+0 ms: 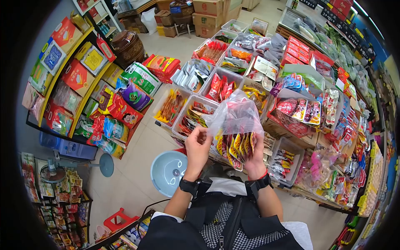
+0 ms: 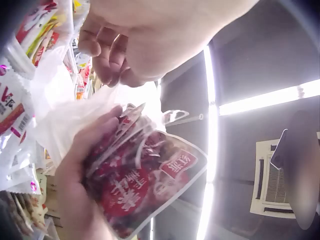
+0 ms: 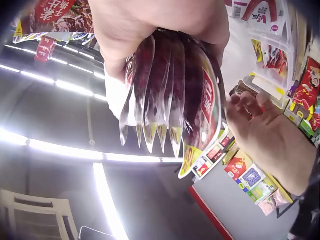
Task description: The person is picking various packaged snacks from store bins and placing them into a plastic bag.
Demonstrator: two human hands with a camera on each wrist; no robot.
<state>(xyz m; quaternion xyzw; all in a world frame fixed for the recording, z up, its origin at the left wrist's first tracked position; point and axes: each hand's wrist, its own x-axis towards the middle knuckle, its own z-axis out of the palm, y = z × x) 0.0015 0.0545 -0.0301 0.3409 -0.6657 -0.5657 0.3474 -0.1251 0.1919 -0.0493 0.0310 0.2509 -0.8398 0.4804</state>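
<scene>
My right hand [image 1: 255, 156] grips a stack of several snack packets [image 3: 165, 95], dark red with yellow ends and clear sealed edges. The right wrist view shows them side by side like a fan, fingers and thumb around the stack. A thin clear plastic bag [image 1: 235, 114] hangs at the packets' far side, overlapping their upper ends in the head view. Its left edge is pinched by my left hand [image 1: 196, 149], whose curled fingertips sit right at the film in the left wrist view. The front packet [image 2: 145, 185] there carries white lettering on red.
Clear tubs [image 1: 193, 118] of packaged snacks cover the display ahead, with a red box of packets [image 1: 287, 118] at right. On the floor at left is a light blue basin [image 1: 160, 183]. Shelves [image 1: 77, 96] of bagged goods stand farther left; a red stool [image 1: 118, 219] is lower left.
</scene>
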